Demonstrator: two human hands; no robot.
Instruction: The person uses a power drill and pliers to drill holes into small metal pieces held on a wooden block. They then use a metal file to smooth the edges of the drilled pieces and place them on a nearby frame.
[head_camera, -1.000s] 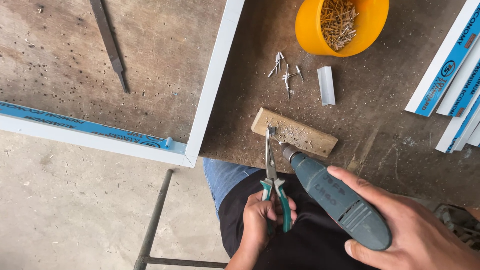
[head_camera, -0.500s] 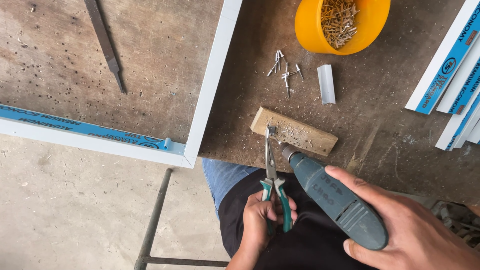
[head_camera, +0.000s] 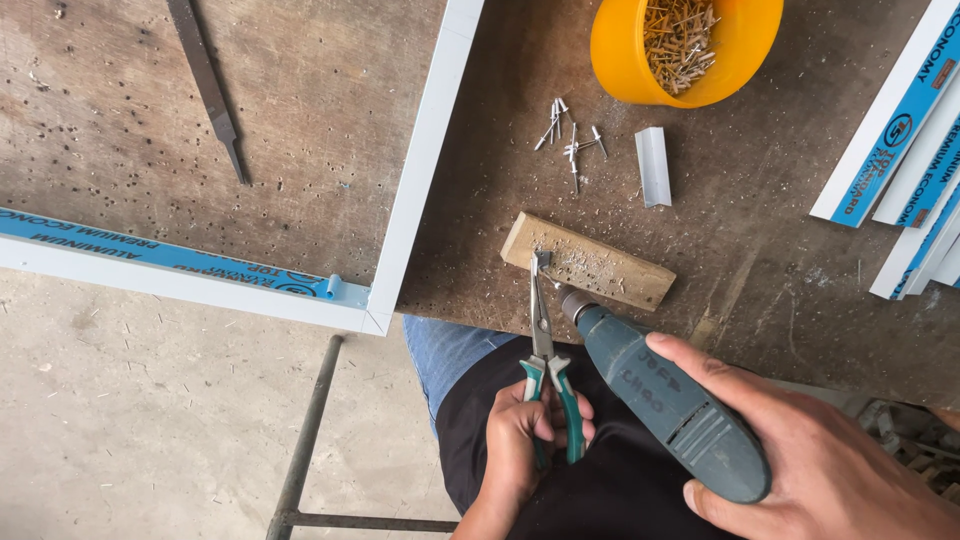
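Little has shifted since the earlier frames: both hands keep their grips, and the drill has edged only slightly toward the block. Needle-nose pliers (head_camera: 541, 320), green-handled, pinch a small metal piece (head_camera: 541, 260) against the near-left end of a wooden block (head_camera: 586, 260) lying on the table (head_camera: 780, 250). Left hand (head_camera: 525, 440): fingers wrapped tight round the plier handles. Right hand (head_camera: 800, 450): fingers closed round a teal hand drill (head_camera: 665, 400), its chuck just beside the plier nose at the block's near edge. Judged from this view, the step goes best with the pliers held steady, the bit square to the piece, and light pressure. Beyond the block lie loose rivets (head_camera: 570, 135) and a short white profile offcut (head_camera: 653, 165); farther off, a yellow bowl (head_camera: 620, 60) of rivets. White aluminium frame (head_camera: 430, 160) to the left, a flat file (head_camera: 205, 85) inside it; stacked profiles (head_camera: 890, 140) at right.
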